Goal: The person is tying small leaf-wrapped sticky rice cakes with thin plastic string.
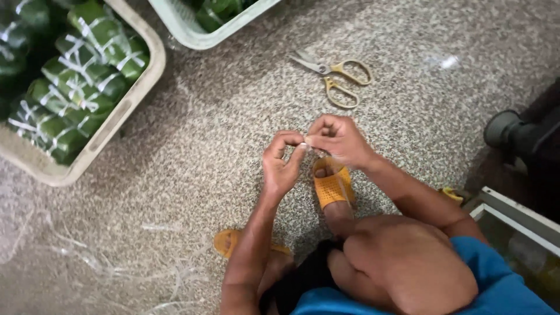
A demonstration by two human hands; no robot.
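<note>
1. Head view, hands: my left hand (284, 165) and right hand (338, 140) meet in front of me, above my orange sandal (332, 185). Both pinch a thin pale strip of string (304, 146) between thumb and fingertips; neither is released. The string is tiny here, and I can't tell its length or whether it's knotted.
2. Where the string is: in the air between the two pinches, above the speckled floor (233, 116), touching nothing else that I can see.
3. Doing it well, my judgement: keep the pinches close together and the strip taut. If I'm splitting it, pull apart slowly along the grain so it doesn't snap.
4. Scissors (336, 77) lie on the floor just beyond my hands, yellow handles, blades shut. Easy reach, untouched.
5. Upper left: beige crate (125, 111) holds green leaf-wrapped bundles (76, 87) tied with pale string. A second, paler crate (198, 35) at top centre also holds something green.
6. Lower left: loose string scraps (146, 256) on the floor, well apart from my hands.
</note>
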